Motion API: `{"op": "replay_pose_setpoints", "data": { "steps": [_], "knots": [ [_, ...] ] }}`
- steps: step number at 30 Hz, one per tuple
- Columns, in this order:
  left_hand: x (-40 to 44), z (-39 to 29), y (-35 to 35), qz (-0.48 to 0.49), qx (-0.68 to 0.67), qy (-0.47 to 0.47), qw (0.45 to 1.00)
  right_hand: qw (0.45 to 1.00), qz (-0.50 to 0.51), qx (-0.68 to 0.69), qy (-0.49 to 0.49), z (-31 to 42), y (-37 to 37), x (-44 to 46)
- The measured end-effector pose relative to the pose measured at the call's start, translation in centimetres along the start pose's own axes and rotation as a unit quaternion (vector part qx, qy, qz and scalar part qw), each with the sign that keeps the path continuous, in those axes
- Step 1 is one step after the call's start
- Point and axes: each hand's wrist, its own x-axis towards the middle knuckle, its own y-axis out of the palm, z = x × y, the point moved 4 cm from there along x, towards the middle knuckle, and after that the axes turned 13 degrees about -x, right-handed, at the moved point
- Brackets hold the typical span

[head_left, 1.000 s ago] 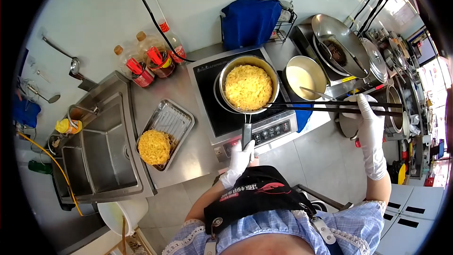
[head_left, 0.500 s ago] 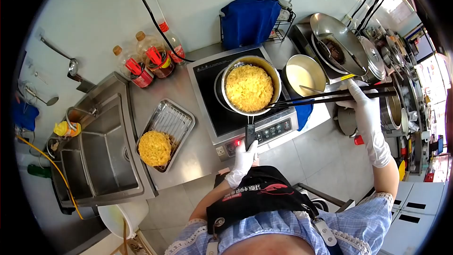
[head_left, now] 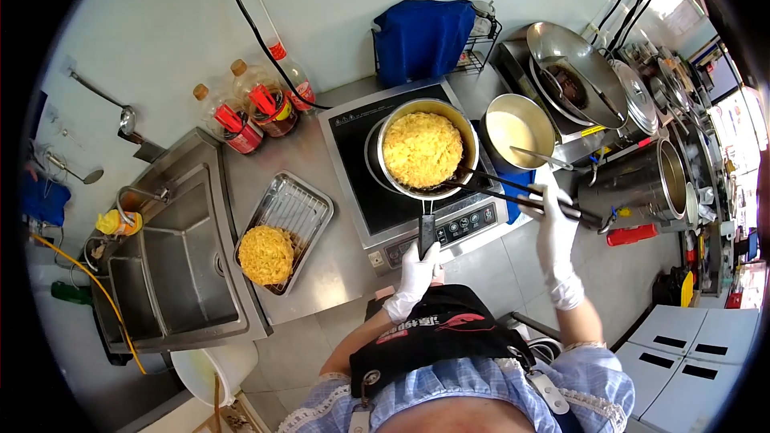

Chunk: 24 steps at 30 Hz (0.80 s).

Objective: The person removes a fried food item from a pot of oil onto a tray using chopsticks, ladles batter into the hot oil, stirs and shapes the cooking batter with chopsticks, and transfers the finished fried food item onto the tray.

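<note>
My gloved left hand is closed round the black handle of a saucepan on the induction cooker. A round golden noodle cake fills most of the pan. In my gloved right hand are long dark chopsticks, their tips inside the pan at the cake's lower right edge. A second golden noodle cake rests on a wire rack in a metal tray left of the cooker. Right of the saucepan stands a pot of pale batter with a spoon in it.
Several sauce bottles stand against the wall, left of a blue cloth over a wire rack. A double sink lies at far left. A wok and a large steel pot are on the right.
My right hand has come left and down, closer to the pan, and the chopsticks now slope down to the right. Their tips have moved inside the pan's edge. My left hand stays on the handle.
</note>
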Motion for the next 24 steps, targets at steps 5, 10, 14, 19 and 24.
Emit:
{"op": "replay_pose_setpoints", "data": {
  "steps": [5,10,14,19,24],
  "knots": [
    [0.0,-0.9,0.7,-0.001,-0.007,-0.014,1.0,0.988,-0.071,0.134,-0.003,-4.8,1.1,-1.3],
    [-0.6,-2.6,1.9,0.003,0.007,-0.016,1.0,0.978,-0.084,0.189,0.008,-6.4,3.5,-0.5],
    [-0.3,-2.1,1.4,-0.005,0.022,-0.032,0.999,0.974,-0.072,0.213,-0.024,-6.3,5.1,0.1],
    [-0.1,-2.1,1.4,0.011,0.006,-0.035,0.999,0.966,-0.081,0.242,-0.045,-7.0,5.6,0.6],
    [-0.1,-2.4,1.4,-0.003,0.013,-0.044,0.999,0.967,-0.082,0.238,-0.047,-7.0,5.6,0.5]
  ]
}}
